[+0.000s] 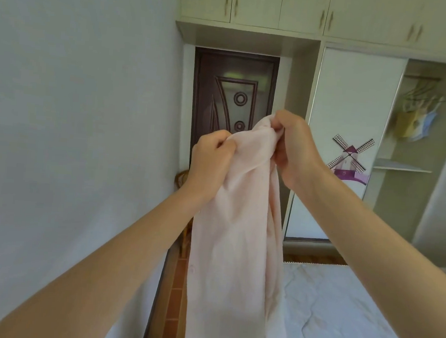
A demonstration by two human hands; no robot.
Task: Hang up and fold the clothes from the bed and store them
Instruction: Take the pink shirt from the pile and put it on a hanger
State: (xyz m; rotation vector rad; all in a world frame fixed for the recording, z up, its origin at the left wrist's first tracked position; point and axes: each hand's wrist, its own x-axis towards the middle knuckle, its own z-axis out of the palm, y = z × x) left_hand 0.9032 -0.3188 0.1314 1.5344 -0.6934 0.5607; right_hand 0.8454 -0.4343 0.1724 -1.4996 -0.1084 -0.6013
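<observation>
While both arms reach forward at chest height, the left hand curls its fingers round the upper edge of a pale pink garment, and the right hand pinches the same bunched top edge just beside it, slightly higher. Both hands are closed on the cloth, close together but not touching. From that grip the garment hangs straight down in long loose folds, its lower end running out of the bottom of the view; a small button shows on its left side.

Below and to the right lies the bed, covered in a white quilted sheet, with the garment's right edge hanging in front of its near corner. Left of the bed a strip of brown tiled floor runs along a plain white wall. Behind the hands stands a dark brown carved door. To its right is a wardrobe with a white sliding panel bearing a windmill picture; its open section holds hangers on a rail with small clothes, blurred. Cream cupboards run above.
</observation>
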